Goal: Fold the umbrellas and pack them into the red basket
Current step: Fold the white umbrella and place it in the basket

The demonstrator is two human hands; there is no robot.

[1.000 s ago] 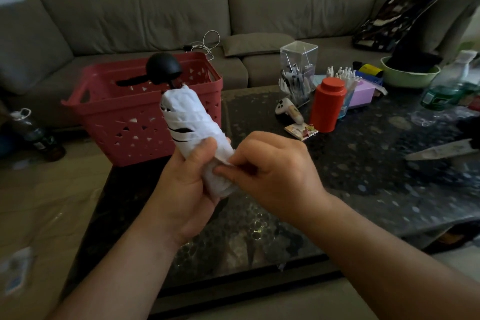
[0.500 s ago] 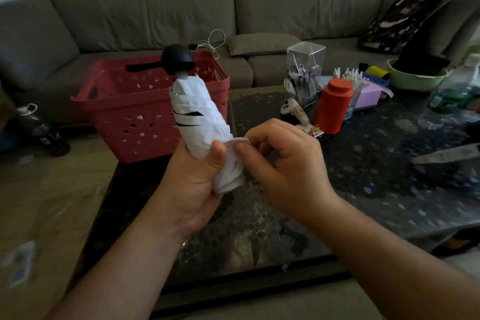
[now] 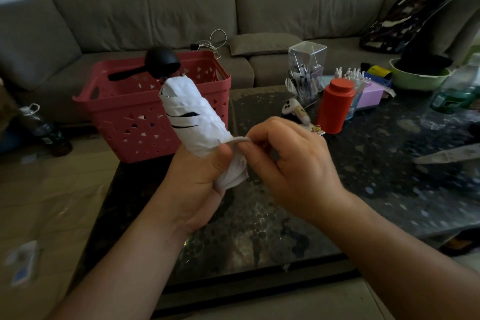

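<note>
Both forearms are raised over the near edge of the dark table (image 3: 363, 189). The lower end of the rolled white umbrella (image 3: 193, 117) is gripped by the left hand (image 3: 197, 184), thumb pressed on the fabric. Its strap (image 3: 236, 140) is pinched between thumb and forefinger of the right hand (image 3: 291, 163), fingers curled. The umbrella is tilted, black handle uppermost. Behind it, the red basket (image 3: 124, 122) is seen on the table's far left corner.

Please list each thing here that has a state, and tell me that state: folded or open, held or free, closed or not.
Umbrella: folded, rolled, held upright, not yet in the basket.
Strap: loose, pinched.
Left hand: grips the umbrella's lower end.
Right hand: pinches the strap.
Red basket: upright on the table, open top.
Red canister: upright, lid on.
Green bowl: upright, something dark inside.
</note>
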